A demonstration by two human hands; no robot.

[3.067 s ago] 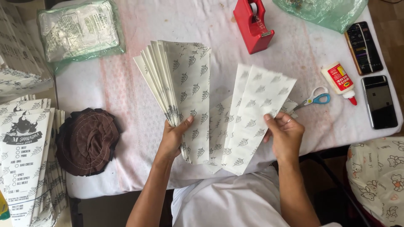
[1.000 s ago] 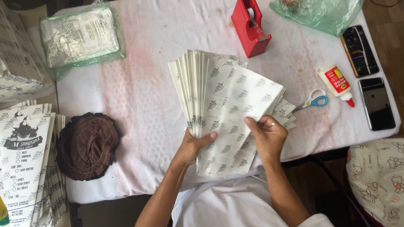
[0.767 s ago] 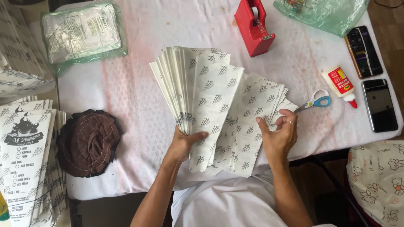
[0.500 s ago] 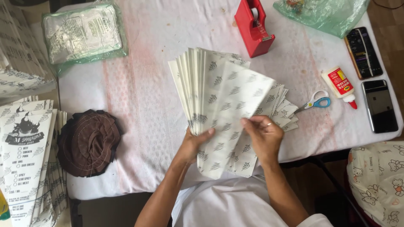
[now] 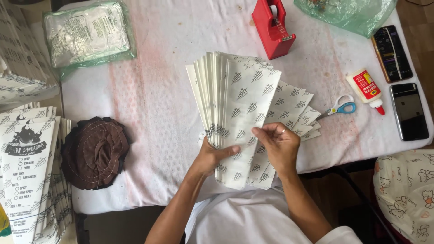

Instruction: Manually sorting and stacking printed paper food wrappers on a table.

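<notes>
Left hand (image 5: pixel 212 158) was clamped on the narrow end of a fanned stack of printed paper sleeves (image 5: pixel 235 108) above the near edge of the bench (image 5: pixel 158 99), while the right hand (image 5: pixel 278 144) pinched the front sleeve's edge. Half a second before, the fan looked much the same, both hands gripping alike.

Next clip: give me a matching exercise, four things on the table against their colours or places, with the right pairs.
Things:
1. tape dispenser
2. scissors
3. cloth cap
4. paper sheets

Descriptions:
A. brown, at the table's left front edge
B. fanned out, held by both hands
C. red, at the far side
D. blue handles, beside the glue bottle

Pairs: 1-C, 2-D, 3-A, 4-B
</notes>
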